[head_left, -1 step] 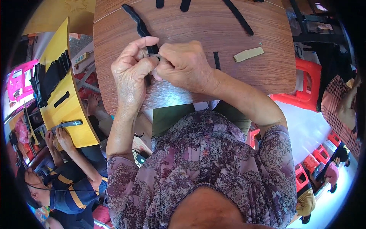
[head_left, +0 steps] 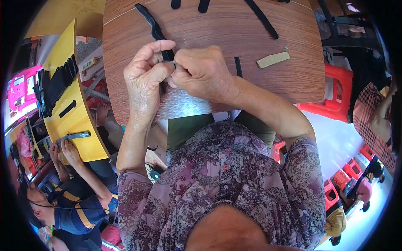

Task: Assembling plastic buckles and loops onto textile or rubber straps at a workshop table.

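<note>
A long black strap (head_left: 153, 26) runs from the far part of the brown wooden table (head_left: 217, 29) down into my hands. My left hand (head_left: 144, 79) and my right hand (head_left: 203, 75) meet at its near end, fingers pinched together on the strap and on a small metal piece (head_left: 171, 63) between them. Under my hands lies a silvery textured sheet (head_left: 184, 108) at the table's near edge. My floral sleeves fill the lower part of the view.
More black straps (head_left: 261, 17) lie at the table's far side, with a short one (head_left: 238, 66) and a tan strip (head_left: 273, 60) to the right. A yellow table (head_left: 77, 117) on the left carries black straps; another person works there. Red stools (head_left: 335, 92) stand on the right.
</note>
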### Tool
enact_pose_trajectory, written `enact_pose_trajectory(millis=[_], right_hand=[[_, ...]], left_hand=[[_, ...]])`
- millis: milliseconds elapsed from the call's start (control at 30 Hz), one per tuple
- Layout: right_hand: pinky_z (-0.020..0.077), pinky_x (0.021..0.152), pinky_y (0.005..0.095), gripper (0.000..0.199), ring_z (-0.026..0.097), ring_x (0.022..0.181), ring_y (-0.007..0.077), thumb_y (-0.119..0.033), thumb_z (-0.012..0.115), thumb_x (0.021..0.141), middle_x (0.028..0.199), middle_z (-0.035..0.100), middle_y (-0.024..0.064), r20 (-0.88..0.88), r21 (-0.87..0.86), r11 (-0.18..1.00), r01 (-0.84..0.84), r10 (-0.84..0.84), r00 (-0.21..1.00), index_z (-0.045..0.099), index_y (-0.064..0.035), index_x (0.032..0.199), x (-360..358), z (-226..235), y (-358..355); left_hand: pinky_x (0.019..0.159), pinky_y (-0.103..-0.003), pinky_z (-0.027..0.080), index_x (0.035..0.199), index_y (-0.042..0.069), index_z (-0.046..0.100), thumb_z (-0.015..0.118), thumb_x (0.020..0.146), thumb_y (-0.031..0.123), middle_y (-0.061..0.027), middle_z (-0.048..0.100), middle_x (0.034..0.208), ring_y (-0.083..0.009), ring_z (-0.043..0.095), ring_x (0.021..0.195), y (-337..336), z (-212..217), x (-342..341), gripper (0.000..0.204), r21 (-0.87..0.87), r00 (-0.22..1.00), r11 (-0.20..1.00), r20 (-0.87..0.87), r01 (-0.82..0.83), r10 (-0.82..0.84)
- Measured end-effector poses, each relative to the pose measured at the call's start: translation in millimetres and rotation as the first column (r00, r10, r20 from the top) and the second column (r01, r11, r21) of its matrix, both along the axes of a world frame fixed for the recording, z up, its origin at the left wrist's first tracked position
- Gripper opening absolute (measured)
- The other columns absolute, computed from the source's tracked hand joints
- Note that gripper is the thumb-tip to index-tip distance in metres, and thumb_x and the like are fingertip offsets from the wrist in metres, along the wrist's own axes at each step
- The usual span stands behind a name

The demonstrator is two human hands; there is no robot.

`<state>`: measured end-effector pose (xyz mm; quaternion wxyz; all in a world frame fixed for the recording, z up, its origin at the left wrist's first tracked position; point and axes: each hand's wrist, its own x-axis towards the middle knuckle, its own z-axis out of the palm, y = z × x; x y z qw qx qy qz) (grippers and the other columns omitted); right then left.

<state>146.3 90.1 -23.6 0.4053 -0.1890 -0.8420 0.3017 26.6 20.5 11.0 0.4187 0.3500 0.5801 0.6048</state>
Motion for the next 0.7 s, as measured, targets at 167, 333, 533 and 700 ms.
enact_pose_trajectory(millis=[167,333,533,700], right_hand=[[0.0433,0.045,0.0405,0.018,0.057,0.051,0.0286,-0.014,0.061,0.068,0.054,0.053,0.0088,-0.024,-0.026,0.999,-0.033,0.032,0.999,0.044,-0.0084,0.063,-1,-1,-8],[0.0462,0.053,0.0387,0.011,0.061,0.06,0.0283,-0.011,0.058,0.078,0.069,0.058,0.0125,0.15,-0.06,0.997,-0.038,0.047,0.988,0.054,-0.0041,0.084,6,23,-6],[0.0507,0.061,0.0313,0.045,0.063,0.064,0.0227,0.0,0.054,0.081,0.097,0.063,0.0182,0.102,-0.293,0.948,-0.121,0.157,0.982,0.047,-0.0023,0.125,24,26,-12],[0.0515,0.06,0.0294,0.06,0.062,0.062,0.0177,0.01,0.051,0.077,0.102,0.063,0.0174,0.047,-0.417,0.899,-0.135,0.17,0.984,0.039,-0.0062,0.134,21,31,-20]], left_hand=[[0.044,-0.02,0.04,0.104,-0.012,0.058,0.049,0.071,-0.005,-0.0035,0.052,0.066,-0.0074,0.048,0.046,-3,-3,-10,0.035,-0.071,0.994,0.994,-0.067,0.079,-0.084],[0.044,-0.022,0.043,0.105,-0.013,0.056,0.047,0.073,-0.006,-0.0126,0.06,0.069,-0.0124,0.051,0.046,-3,5,-13,0.034,0.04,0.987,0.995,0.136,-0.088,0.081],[0.044,-0.025,0.047,0.109,-0.015,0.052,0.05,0.077,-0.004,-0.0224,0.063,0.075,-0.0192,0.06,0.05,-5,5,-17,0.034,0.089,0.986,0.993,0.158,-0.075,0.06],[0.044,-0.025,0.048,0.111,-0.015,0.051,0.049,0.08,-0.005,-0.022,0.063,0.076,-0.0205,0.062,0.053,-6,6,-12,0.032,0.065,0.984,0.994,0.161,-0.09,0.078]])
